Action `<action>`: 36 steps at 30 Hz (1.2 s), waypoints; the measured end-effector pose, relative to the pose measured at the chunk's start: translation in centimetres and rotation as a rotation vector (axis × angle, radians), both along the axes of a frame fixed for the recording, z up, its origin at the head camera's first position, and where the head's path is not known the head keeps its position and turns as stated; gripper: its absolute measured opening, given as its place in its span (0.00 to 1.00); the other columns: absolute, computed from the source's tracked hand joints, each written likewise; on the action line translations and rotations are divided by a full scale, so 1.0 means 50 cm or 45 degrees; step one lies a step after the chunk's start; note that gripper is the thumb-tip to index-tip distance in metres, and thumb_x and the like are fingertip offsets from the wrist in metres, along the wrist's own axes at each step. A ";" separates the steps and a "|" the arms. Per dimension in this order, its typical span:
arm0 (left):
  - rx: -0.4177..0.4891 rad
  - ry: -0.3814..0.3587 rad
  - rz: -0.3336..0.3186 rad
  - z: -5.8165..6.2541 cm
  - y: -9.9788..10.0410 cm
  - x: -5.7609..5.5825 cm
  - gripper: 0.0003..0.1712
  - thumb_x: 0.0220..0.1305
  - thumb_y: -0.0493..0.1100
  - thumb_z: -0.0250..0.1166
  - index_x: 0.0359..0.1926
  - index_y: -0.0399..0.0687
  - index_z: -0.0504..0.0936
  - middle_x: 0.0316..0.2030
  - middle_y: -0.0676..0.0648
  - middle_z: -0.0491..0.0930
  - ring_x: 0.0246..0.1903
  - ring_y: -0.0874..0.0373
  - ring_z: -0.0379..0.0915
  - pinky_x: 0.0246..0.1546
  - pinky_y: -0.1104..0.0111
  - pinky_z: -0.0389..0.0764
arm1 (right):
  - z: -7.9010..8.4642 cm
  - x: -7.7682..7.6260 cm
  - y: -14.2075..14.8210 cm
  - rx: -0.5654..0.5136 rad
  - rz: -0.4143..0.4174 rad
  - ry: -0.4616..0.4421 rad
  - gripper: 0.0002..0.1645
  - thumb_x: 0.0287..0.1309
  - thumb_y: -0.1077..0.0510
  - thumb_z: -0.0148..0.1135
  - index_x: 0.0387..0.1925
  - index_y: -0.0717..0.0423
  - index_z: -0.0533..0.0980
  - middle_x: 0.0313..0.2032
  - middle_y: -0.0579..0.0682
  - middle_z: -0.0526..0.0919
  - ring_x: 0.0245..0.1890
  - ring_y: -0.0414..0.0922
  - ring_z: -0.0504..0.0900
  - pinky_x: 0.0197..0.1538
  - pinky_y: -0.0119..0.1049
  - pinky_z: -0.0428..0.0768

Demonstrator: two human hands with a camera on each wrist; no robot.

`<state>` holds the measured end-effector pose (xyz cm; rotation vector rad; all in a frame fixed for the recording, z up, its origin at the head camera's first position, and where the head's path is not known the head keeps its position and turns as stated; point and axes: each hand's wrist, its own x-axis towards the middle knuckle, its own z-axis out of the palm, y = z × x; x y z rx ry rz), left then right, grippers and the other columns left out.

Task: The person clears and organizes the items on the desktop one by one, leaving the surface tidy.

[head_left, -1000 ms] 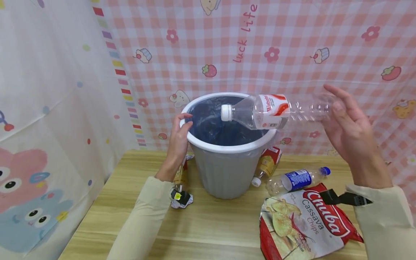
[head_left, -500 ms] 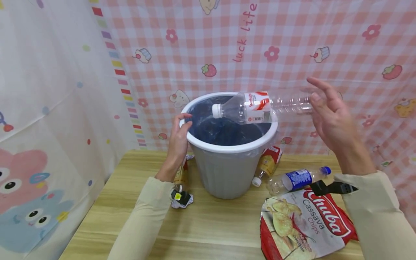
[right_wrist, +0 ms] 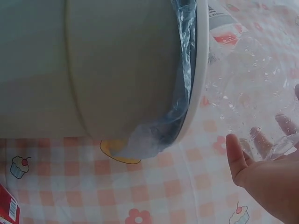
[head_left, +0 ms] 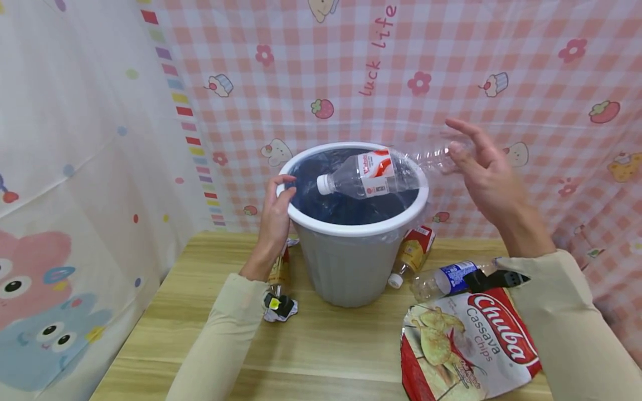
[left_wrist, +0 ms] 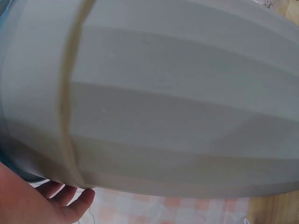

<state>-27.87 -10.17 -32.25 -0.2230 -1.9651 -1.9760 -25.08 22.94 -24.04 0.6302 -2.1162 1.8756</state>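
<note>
A grey trash bin [head_left: 351,267] with a white rim and a dark blue bag lining stands upright on the table. My left hand [head_left: 273,217] grips the left side of its rim, thumb and fingers hooked over the edge. The bin's ribbed wall [left_wrist: 177,107] fills most of the left wrist view. My right hand [head_left: 494,178] holds a clear plastic bottle [head_left: 378,172] by its base end, index finger stretched out. The bottle has a white cap and a red-and-white label. It lies over the bin's mouth, cap end tilted down to the left.
Right of the bin lie a bottle with a red and yellow label [head_left: 413,250] and a blue-labelled bottle [head_left: 446,279]. A Chuba chips bag [head_left: 466,345] lies in front of them. Another bottle [head_left: 278,273] is partly behind my left wrist. A checked curtain [head_left: 451,55] hangs behind.
My right hand has carried the clear bottle leftward over the bin, and its cap end has dipped lower. My left hand stays on the rim.
</note>
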 end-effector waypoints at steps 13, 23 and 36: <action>0.004 0.004 -0.001 -0.001 0.004 0.001 0.18 0.70 0.40 0.48 0.56 0.36 0.70 0.67 0.42 0.63 0.68 0.55 0.57 0.69 0.62 0.57 | 0.001 -0.016 -0.035 0.297 -0.100 -0.088 0.30 0.72 0.43 0.51 0.72 0.33 0.62 0.74 0.45 0.59 0.53 0.50 0.74 0.69 0.65 0.54; 0.005 -0.009 0.004 -0.002 0.001 0.000 0.18 0.71 0.41 0.47 0.56 0.38 0.70 0.68 0.43 0.63 0.68 0.55 0.57 0.70 0.62 0.56 | -0.004 -0.031 -0.074 0.310 0.016 -0.109 0.29 0.72 0.47 0.52 0.72 0.40 0.62 0.67 0.55 0.65 0.44 0.45 0.83 0.38 0.37 0.85; 0.022 0.009 0.020 -0.004 0.003 -0.004 0.17 0.70 0.40 0.48 0.55 0.38 0.71 0.67 0.41 0.65 0.67 0.54 0.59 0.69 0.62 0.58 | -0.011 -0.051 -0.102 0.431 0.014 -0.114 0.30 0.70 0.42 0.53 0.71 0.34 0.63 0.70 0.49 0.64 0.57 0.52 0.76 0.53 0.51 0.80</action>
